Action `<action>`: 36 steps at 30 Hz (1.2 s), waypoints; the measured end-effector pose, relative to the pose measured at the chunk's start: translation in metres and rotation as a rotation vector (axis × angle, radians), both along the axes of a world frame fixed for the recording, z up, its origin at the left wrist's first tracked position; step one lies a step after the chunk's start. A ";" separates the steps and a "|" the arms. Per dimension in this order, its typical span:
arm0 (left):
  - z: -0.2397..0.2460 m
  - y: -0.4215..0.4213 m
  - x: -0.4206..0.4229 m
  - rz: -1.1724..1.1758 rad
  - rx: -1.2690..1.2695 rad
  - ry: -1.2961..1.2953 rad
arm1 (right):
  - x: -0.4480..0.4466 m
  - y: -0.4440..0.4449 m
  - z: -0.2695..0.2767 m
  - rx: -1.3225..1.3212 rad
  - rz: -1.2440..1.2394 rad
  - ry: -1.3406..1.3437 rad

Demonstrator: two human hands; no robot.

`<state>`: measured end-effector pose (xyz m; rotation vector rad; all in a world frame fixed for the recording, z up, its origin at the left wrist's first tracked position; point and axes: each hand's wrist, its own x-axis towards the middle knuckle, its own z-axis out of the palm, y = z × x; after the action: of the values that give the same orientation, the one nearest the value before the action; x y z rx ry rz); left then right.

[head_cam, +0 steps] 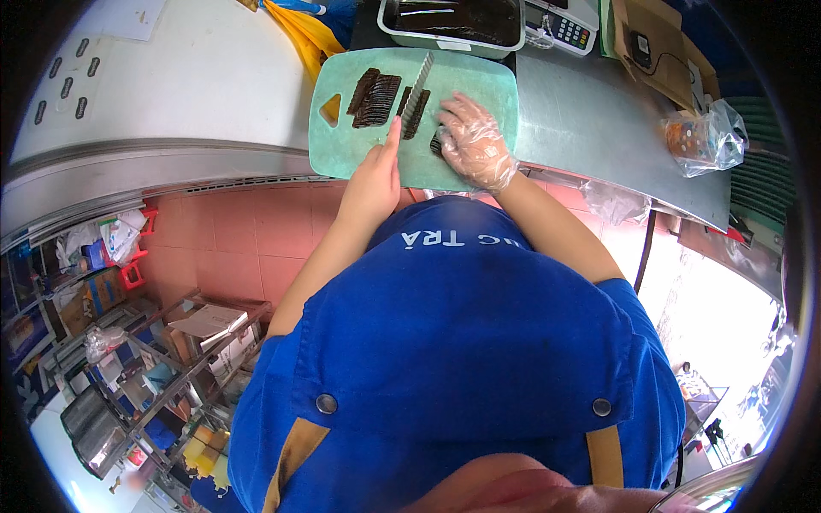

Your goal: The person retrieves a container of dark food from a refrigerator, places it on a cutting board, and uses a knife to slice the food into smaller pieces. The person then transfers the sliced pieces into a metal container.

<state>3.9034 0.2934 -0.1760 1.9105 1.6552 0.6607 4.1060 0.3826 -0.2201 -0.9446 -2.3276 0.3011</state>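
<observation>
A green cutting board [359,154] lies before me. My left hand [381,163], bare, holds a knife with a wavy blade [418,83], index finger stretched along it; the handle is hidden under the hand. The blade lies over a ridged dark strip [417,115], apparently jelly. More dark ridged slices [378,99] lie together left of the blade. On the board's right side is my right hand [474,144] in a clear plastic glove, fingers apart. Beside its thumb a small dark piece [436,145] shows, partly covered by the hand.
Behind the board stands a tray [452,46] of dark, glossy content, with a keypad device [567,32] to its right. A yellow cloth [301,32] touches the back left. Farther right are a cardboard box [654,58] and a plastic-wrapped cup [693,140] on the metal counter [590,115].
</observation>
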 end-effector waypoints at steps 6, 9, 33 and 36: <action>-0.001 -0.030 -0.010 -0.044 -0.144 -0.002 | -0.001 0.000 0.005 -0.008 -0.079 0.157; -0.009 -0.023 -0.021 -0.034 -0.031 -0.001 | -0.001 0.001 0.006 -0.018 -0.082 0.147; -0.003 -0.034 0.026 -0.061 -0.075 0.081 | -0.006 0.005 -0.013 0.098 -0.277 0.116; -0.008 -0.029 0.026 -0.080 -0.098 0.070 | -0.006 0.005 -0.015 0.110 -0.269 0.108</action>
<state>3.9297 0.2641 -0.1835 1.9381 1.6134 0.4781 4.1005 0.3873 -0.2351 -1.1413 -2.0664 0.1092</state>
